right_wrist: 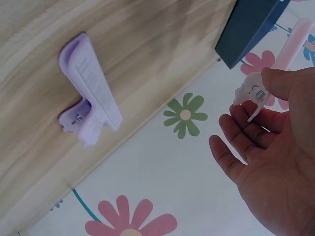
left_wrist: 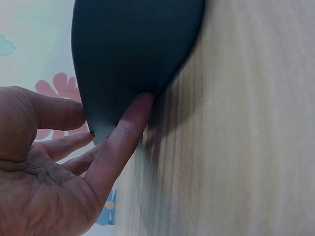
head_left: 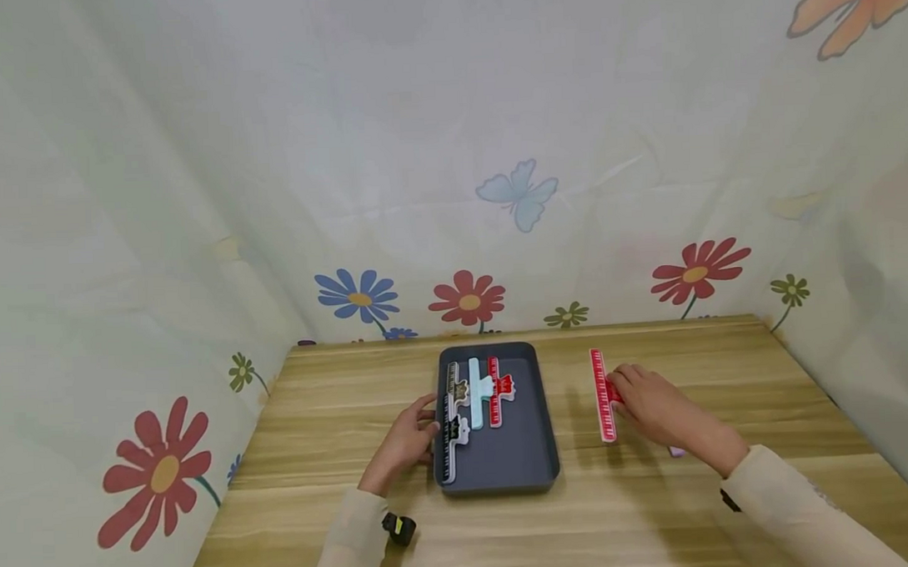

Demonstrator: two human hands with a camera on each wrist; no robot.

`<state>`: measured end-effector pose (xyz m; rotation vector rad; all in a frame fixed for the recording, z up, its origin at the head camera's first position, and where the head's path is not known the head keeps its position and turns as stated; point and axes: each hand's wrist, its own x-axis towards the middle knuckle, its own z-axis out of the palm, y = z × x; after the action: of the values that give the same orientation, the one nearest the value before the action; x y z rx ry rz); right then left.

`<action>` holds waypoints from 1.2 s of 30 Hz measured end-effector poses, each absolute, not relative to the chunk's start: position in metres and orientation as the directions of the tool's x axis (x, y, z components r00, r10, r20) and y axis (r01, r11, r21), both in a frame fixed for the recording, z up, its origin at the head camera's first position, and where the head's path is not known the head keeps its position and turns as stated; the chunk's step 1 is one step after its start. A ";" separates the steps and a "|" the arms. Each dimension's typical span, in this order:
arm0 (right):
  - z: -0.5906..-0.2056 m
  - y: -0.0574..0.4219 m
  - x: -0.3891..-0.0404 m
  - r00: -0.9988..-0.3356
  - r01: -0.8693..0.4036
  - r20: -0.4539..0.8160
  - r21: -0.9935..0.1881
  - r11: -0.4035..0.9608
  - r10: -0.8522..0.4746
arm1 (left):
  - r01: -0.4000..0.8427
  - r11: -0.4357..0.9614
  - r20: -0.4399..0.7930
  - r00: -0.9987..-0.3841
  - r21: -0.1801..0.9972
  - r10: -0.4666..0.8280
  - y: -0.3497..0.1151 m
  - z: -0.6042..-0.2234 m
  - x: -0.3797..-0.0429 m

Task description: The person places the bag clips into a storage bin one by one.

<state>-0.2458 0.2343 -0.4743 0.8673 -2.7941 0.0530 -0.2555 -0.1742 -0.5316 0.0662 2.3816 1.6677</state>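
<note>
My left hand [head_left: 407, 438] is at the left wall of a dark grey tray [head_left: 516, 473], its fairly straight fingertips touching the outside of that wall in the left wrist view. Inside the tray lie several long clips: a black clip [head_left: 449, 450], a black-and-gold clip [head_left: 453, 375], a light blue clip [head_left: 476, 399] and a red clip [head_left: 494, 407]. To the right of the tray, my right hand [head_left: 653, 406] pinches another red clip [head_left: 603, 399] by its handle, between thumb and fingers. It is raised above the table in the right wrist view.
A light purple clip [right_wrist: 93, 88] lies on the wooden table [head_left: 493, 541], mostly hidden by my right forearm in the head view. Behind the table hangs a pale curtain [head_left: 389, 152] printed with flowers and butterflies. A small black device [head_left: 399, 529] is at my left wrist.
</note>
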 end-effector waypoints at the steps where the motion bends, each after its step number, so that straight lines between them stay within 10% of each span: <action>1: -0.473 0.235 -0.246 -0.804 -0.561 0.218 0.031 0.827 -0.554 | -0.099 0.348 -0.165 -0.972 0.932 0.167 -0.174 -0.531 -0.256; 36: -0.425 0.176 -0.256 -0.787 -0.593 0.203 0.013 0.805 -0.583 | -0.111 0.345 -0.174 -0.972 0.932 0.157 -0.173 -0.530 -0.255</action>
<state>-0.2558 0.1758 -0.4253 0.9211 -2.7948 0.0762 -0.2550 -0.1730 -0.5299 0.0418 2.3761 1.6745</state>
